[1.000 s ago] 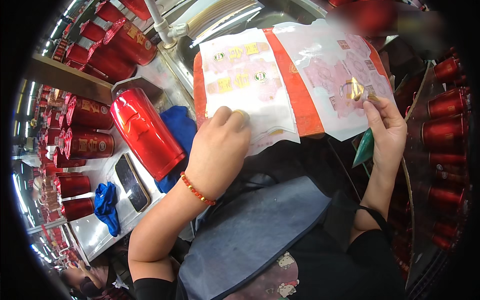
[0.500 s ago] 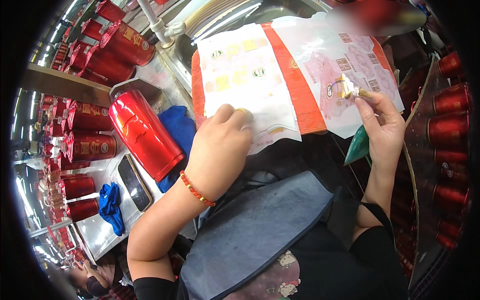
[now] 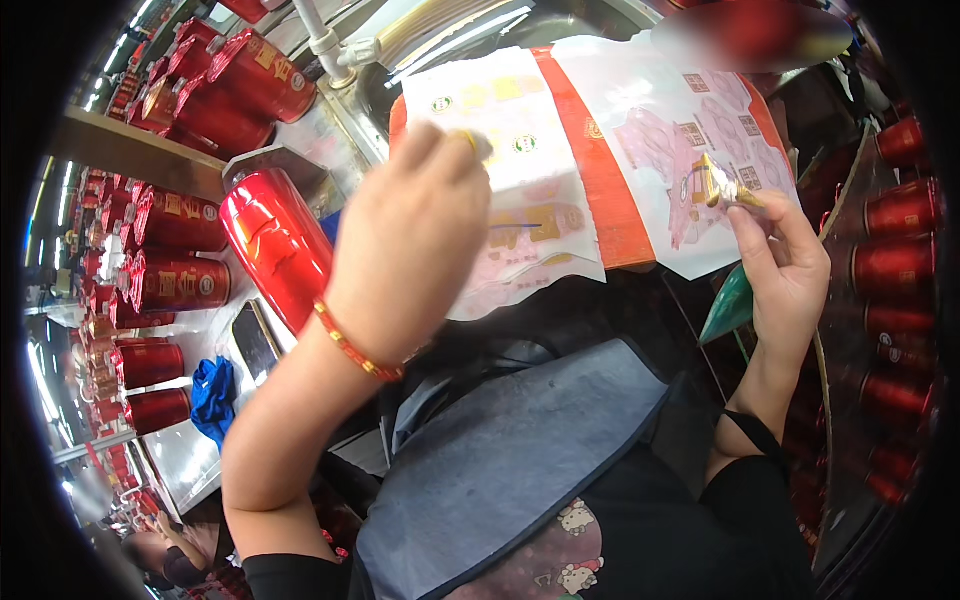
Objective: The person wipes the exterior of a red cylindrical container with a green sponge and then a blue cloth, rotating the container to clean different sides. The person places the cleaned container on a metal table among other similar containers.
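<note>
My left hand (image 3: pixel 415 230), smeared by motion, is over the left stack of printed decal sheets (image 3: pixel 545 255). Its fingers look closed on the lifted top sheet (image 3: pixel 520 165), with pink and gold prints showing below. A yellow cover sits on one fingertip. Between thumb and fingers, my right hand (image 3: pixel 785 245) pinches a shiny gold decal (image 3: pixel 722 185) above the right decal sheet (image 3: pixel 635 110). Below that hand shows a green triangular blade (image 3: pixel 728 303); whether the hand holds it too I cannot tell. Both sheets lie on an orange-red board (image 3: pixel 600 175).
A red glossy canister (image 3: pixel 275 240) lies left of my left hand. Beyond it are a phone (image 3: pixel 257 340), a blue cloth (image 3: pixel 212 395) and rows of red canisters (image 3: pixel 180 280). A metal sink and white pipe (image 3: pixel 318 35) are at the back. More red canisters (image 3: pixel 895 260) stand right.
My left hand has moved up and left, raising the top sheet's near part and baring prints below. My right hand has shifted slightly right with the gold decal.
</note>
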A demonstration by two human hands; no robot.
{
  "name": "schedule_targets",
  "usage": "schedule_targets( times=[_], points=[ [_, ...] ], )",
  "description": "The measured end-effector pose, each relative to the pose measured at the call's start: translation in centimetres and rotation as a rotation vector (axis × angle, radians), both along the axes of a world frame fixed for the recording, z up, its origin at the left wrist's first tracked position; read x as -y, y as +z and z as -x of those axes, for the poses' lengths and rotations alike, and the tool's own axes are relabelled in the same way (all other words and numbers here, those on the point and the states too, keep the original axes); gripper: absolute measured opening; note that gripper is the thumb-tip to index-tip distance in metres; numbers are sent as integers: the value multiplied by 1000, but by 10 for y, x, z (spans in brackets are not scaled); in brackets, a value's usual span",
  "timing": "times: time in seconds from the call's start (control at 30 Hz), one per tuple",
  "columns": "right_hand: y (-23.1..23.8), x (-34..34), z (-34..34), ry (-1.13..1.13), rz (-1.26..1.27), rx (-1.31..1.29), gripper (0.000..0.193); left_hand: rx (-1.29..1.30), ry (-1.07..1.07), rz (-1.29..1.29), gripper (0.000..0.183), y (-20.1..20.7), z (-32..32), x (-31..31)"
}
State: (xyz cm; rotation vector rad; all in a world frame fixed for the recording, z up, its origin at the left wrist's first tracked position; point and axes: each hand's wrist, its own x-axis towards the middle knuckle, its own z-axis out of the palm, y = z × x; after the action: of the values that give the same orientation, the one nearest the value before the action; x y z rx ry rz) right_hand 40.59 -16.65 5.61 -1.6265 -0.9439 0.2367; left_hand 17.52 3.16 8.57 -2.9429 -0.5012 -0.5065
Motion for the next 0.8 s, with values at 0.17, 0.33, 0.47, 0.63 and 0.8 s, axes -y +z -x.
schedule_targets(
  times=[0.17, 0.33, 0.47, 0.63, 0.8],
  points=[
    [6, -23, 26, 96, 112, 416, 16, 151, 25, -188, 9, 31, -6, -50],
    [-10, -66, 61, 299, 240, 719, 19, 185, 46, -192, 8, 42, -4, -70],
    [-23, -70, 79, 412, 451, 671, 30, 190, 70, -194, 7, 40, -1, -68],
    [-29, -60, 85, 331, 494, 704, 49, 214, 55, -92, 5, 29, 7, -66],
    [-33, -51, 100, 319, 473, 770, 53, 226, 78, -90, 5, 27, 9, -64]
  ],
)
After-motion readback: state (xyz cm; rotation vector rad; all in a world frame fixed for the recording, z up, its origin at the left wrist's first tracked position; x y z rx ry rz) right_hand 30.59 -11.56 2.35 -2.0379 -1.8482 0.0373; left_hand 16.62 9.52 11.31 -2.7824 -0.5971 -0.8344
